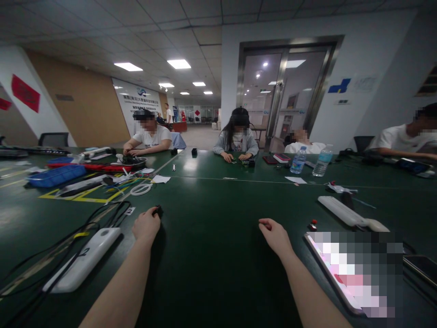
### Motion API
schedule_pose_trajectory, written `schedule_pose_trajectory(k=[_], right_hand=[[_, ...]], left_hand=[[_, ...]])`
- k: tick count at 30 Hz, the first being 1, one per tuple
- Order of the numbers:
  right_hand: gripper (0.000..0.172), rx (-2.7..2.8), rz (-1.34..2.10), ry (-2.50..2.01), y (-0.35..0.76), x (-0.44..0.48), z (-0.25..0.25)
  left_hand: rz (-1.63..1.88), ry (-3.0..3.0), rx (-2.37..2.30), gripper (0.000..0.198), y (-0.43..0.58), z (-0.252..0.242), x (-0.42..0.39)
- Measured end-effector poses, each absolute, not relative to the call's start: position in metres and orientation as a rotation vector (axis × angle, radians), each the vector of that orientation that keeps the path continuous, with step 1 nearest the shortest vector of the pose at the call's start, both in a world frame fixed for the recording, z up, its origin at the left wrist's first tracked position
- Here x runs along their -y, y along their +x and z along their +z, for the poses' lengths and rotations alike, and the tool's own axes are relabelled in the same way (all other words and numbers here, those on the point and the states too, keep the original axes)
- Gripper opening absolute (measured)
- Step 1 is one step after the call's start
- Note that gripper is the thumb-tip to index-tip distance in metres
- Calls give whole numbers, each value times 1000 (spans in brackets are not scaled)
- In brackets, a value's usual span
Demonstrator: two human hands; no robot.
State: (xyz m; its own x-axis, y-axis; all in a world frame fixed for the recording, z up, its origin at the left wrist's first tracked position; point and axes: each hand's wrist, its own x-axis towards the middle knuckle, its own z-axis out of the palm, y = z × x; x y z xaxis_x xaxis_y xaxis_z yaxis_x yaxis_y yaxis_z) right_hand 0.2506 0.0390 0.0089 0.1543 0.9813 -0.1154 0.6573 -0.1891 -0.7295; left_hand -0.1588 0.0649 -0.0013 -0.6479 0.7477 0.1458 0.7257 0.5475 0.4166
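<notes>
My left hand (pixel 146 226) rests on the dark green table (pixel 211 273) with its fingers pinching a small black object (pixel 157 211). My right hand (pixel 275 237) lies to the right with its fingers curled inward, and nothing shows clearly in them. Nearest that hand stands a small black-and-red part (pixel 312 225). A white power strip (pixel 83 259) with black cables lies left of my left hand. A second white power strip (pixel 343 211) lies at the right, above a phone or tablet with a pixelated screen (pixel 351 273).
A blue tray (pixel 56 176), a red tray (pixel 88 167), white wire coil (pixel 140 189) and loose cables lie at the left. Water bottles (pixel 323 160) stand further along. Several seated people work around the table, including a person with hands on it (pixel 235 136).
</notes>
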Motion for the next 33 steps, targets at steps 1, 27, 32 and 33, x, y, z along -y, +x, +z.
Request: schedule_pose_trajectory(k=[1, 27, 32, 33], right_hand=[[38, 1559, 810, -1911, 251, -39, 9], [33, 1571, 841, -1892, 249, -38, 12], [32, 1590, 818, -1882, 251, -40, 9], [32, 1591, 814, -1885, 251, -40, 9]], left_hand=[[699, 1292, -2719, 42, -159, -2, -65], [744, 1213, -2759, 42, -158, 0, -65], [730, 1230, -2750, 42, -157, 1, -65], [721, 1234, -2747, 42, -157, 1, -65]])
